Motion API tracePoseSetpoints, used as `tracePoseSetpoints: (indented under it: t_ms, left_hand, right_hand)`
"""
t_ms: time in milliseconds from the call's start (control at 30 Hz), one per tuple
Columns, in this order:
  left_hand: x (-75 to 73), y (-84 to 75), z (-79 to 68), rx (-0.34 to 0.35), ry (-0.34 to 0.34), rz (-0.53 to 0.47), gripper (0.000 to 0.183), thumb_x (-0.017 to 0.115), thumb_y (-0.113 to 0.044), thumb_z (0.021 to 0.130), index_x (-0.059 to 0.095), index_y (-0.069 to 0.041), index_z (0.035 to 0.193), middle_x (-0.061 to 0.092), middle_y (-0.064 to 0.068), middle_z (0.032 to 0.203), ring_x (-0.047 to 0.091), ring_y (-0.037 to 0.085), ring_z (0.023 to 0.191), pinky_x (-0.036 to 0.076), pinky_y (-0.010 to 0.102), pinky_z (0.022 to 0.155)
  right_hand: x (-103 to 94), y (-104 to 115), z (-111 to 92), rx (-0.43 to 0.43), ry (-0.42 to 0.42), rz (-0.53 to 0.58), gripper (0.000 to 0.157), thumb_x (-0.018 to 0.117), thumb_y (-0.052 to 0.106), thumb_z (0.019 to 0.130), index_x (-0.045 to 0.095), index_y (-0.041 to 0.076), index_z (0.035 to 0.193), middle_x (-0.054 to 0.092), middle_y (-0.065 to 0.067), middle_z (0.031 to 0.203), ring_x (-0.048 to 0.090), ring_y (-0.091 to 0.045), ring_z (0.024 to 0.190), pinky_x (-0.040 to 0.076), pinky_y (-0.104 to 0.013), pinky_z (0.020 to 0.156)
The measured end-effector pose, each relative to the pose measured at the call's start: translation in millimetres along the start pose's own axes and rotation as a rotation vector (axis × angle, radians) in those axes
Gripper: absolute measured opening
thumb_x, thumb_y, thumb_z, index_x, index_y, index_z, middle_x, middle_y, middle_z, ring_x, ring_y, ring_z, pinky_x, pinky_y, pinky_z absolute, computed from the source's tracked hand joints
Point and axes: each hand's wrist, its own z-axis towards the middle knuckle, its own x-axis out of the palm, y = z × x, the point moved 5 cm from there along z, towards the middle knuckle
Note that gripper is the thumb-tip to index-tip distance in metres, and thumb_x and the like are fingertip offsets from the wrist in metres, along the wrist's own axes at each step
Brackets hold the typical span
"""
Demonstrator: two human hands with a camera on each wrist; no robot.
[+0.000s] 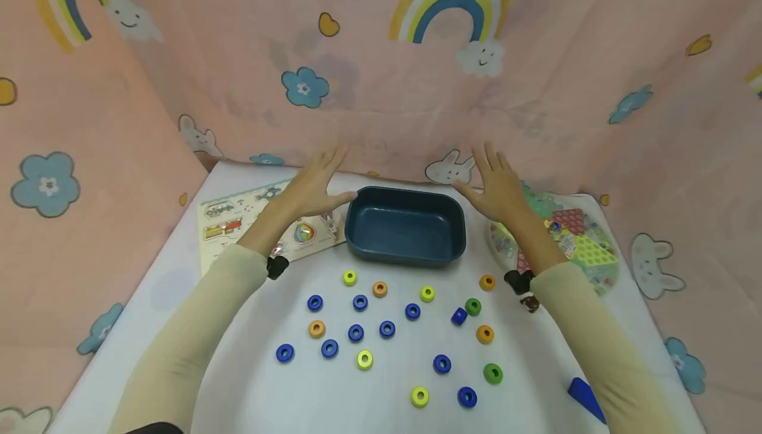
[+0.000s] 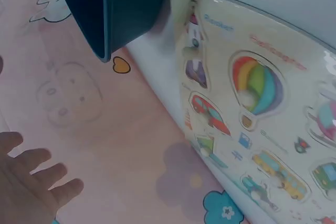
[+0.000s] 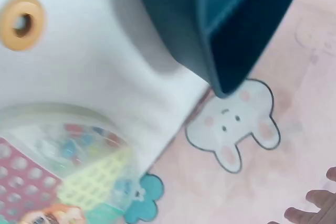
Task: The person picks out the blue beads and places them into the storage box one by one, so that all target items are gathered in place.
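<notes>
A dark teal rectangular bin (image 1: 406,255) stands at the back of the white table, its inside bare. My left hand (image 1: 315,186) hovers at its left side with fingers spread and straight, the thumb close to the rim; whether it touches cannot be told. On the other side my right hand (image 1: 497,189) is raised with spread fingers, holding nothing. In front of the bin lie several loose rings: blue rings (image 1: 442,364), yellow rings (image 1: 419,396), orange rings (image 1: 485,334) and green rings (image 1: 493,373).
Left of the bin lies a wooden picture puzzle board (image 1: 217,229), partly under my left arm. A round clear pack of colourful pieces (image 1: 595,252) sits at the right, behind my right forearm. Near the right front is a blue block (image 1: 586,399). Patterned pink cloth (image 1: 369,130) surrounds the table.
</notes>
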Motion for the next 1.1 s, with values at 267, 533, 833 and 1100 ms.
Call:
tracePoseSetpoints:
  t_ms: [267, 533, 833, 1100]
  left_hand:
    - [12.2, 4.1, -52.3, 0.007, 0.110, -0.143, 0.075, 0.069, -0.034, 0.082, 0.033, -0.011, 0.144, 0.036, 0.010, 0.143, 0.032, 0.030, 0.130, 0.029, 0.047, 0.103]
    - [44.6, 8.4, -107.4, 0.070, 0.200, -0.434, 0.049, 0.075, -0.020, 0.078, 0.059, -0.003, 0.122, 0.063, 0.010, 0.111, 0.057, 0.030, 0.100, 0.046, 0.043, 0.086]
    - [90.7, 24.5, -144.7, 0.029, 0.266, -0.653, 0.043, 0.079, -0.011, 0.073, 0.064, -0.004, 0.113, 0.063, 0.007, 0.104, 0.057, 0.027, 0.089, 0.050, 0.038, 0.076]
    - [107.6, 27.5, -154.0, -0.041, 0.265, -0.620, 0.040, 0.079, -0.012, 0.073, 0.066, -0.012, 0.111, 0.062, -0.003, 0.101, 0.056, 0.019, 0.088, 0.049, 0.031, 0.072]
  right_hand:
    - [28.9, -6, -29, 0.036, 0.063, 0.227, 0.081, 0.051, 0.052, 0.090, 0.009, 0.017, 0.150, 0.007, -0.012, 0.153, 0.013, -0.040, 0.135, 0.017, -0.065, 0.100]
    - [67.9, -13, -58, 0.214, 0.087, 0.556, 0.068, 0.054, 0.038, 0.093, 0.024, 0.012, 0.147, 0.025, -0.018, 0.147, 0.031, -0.038, 0.129, 0.035, -0.052, 0.097]
    - [104.1, -9, -77, 0.345, 0.054, 0.921, 0.053, 0.047, 0.018, 0.098, 0.026, 0.008, 0.146, 0.035, -0.021, 0.141, 0.044, -0.034, 0.121, 0.045, -0.040, 0.090]
    - [113.2, -8, -82, 0.407, 0.008, 1.036, 0.051, 0.045, 0.014, 0.099, 0.027, 0.015, 0.146, 0.038, -0.020, 0.140, 0.046, -0.031, 0.120, 0.048, -0.034, 0.087]
